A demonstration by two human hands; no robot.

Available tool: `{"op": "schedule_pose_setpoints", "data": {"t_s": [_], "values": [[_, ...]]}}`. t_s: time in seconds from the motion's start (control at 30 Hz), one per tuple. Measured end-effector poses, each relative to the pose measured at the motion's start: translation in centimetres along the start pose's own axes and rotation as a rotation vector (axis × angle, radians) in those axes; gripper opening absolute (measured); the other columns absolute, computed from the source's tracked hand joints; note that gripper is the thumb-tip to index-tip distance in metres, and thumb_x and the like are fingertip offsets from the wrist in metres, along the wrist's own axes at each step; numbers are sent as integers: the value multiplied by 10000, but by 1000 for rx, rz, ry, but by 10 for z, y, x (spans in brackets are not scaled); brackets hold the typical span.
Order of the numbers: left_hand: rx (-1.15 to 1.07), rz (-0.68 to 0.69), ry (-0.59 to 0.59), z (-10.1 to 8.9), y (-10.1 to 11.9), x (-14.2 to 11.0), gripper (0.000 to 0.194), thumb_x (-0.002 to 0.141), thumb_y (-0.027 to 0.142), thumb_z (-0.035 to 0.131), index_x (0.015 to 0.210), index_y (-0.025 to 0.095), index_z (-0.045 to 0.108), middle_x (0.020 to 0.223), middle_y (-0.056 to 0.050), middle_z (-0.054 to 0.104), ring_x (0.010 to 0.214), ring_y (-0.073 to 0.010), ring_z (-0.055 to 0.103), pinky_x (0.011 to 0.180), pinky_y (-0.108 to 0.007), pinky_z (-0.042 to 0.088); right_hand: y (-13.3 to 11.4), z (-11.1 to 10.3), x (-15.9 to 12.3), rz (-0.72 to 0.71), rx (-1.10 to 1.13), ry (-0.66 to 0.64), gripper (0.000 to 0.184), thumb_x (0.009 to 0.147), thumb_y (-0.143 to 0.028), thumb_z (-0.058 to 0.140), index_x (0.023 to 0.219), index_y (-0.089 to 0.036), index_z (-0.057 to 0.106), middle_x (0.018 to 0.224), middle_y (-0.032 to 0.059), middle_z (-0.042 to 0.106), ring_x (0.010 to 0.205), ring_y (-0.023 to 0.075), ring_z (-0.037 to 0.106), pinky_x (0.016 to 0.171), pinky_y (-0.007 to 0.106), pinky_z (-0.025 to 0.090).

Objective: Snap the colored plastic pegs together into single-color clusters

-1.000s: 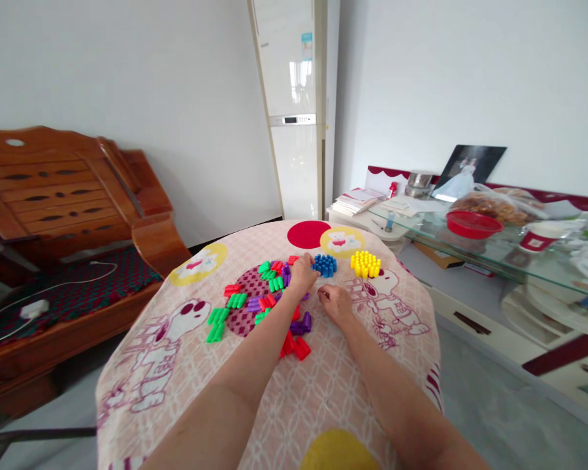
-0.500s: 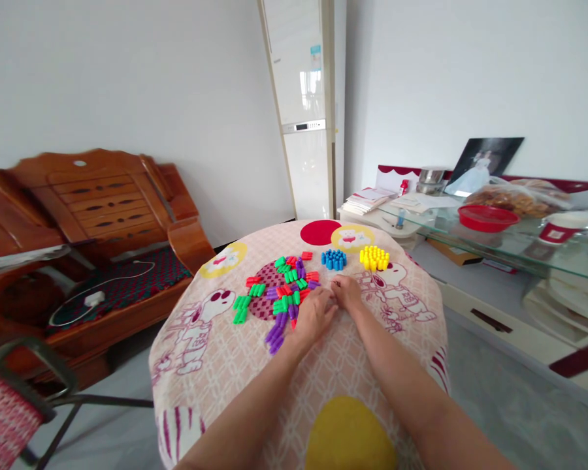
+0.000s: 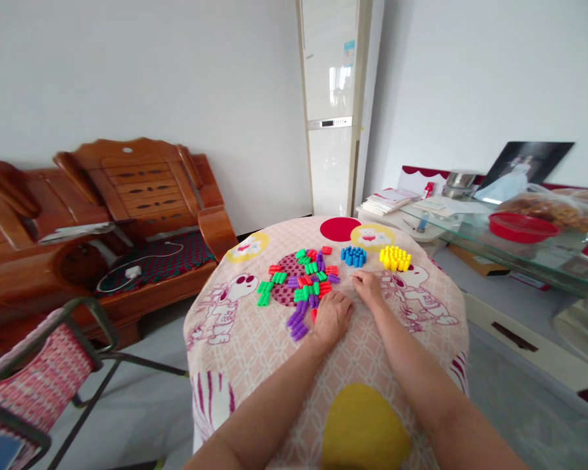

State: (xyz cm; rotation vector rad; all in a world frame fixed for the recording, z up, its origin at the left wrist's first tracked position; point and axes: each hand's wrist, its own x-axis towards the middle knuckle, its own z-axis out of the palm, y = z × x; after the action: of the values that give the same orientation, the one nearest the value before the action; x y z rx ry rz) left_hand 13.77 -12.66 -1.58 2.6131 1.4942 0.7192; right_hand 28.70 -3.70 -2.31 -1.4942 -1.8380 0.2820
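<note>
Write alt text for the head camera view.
Two bare hands, left hand and right hand, rest on a patterned pink tablecloth beside mixed small plastic pegs; blue pegs and yellow pegs sit grouped apart.

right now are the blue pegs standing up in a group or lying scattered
Standing up in a group. The blue pegs form one tight upright cluster beside the yellow pegs, while the mixed pegs nearer the left hand lie flat and scattered.

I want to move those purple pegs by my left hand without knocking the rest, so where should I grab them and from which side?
The purple pegs lie flat at the near left edge of the mixed pile, beside the left hand. Probably pinch one across its narrow middle, coming from above on the near left, where only bare tablecloth lies.
</note>
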Motion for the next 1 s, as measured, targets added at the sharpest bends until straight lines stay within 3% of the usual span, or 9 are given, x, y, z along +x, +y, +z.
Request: {"op": "schedule_pose_setpoints", "data": {"t_s": [0.4,0.67,1.0], "values": [[-124,-21,13,0,-6,-1,237,855,76,508,941,163,712,985,-95,708,984,-240,608,912,-373,476,9,-5,1,-2,122,11,347,784,-373,469,788,-168,750,622,58,694,636,213,629,643,294,459],[-123,-62,3,-4,-10,-1,281,861,60,462,950,156,711,989,-86,695,993,-233,591,923,-369,458,14,-3,3,-12,162,33,387,744,-442,478,747,-169,752,604,75,691,592,219,609,608,306,445],[-214,-147,105,-5,-33,-4,318,800,-3,458,906,157,712,979,-77,710,998,-224,611,944,-366,443,17,-2,3,31,202,54,362,744,-439,507,731,-174,754,559,56,663,580,224,605,593,311,440]]}}
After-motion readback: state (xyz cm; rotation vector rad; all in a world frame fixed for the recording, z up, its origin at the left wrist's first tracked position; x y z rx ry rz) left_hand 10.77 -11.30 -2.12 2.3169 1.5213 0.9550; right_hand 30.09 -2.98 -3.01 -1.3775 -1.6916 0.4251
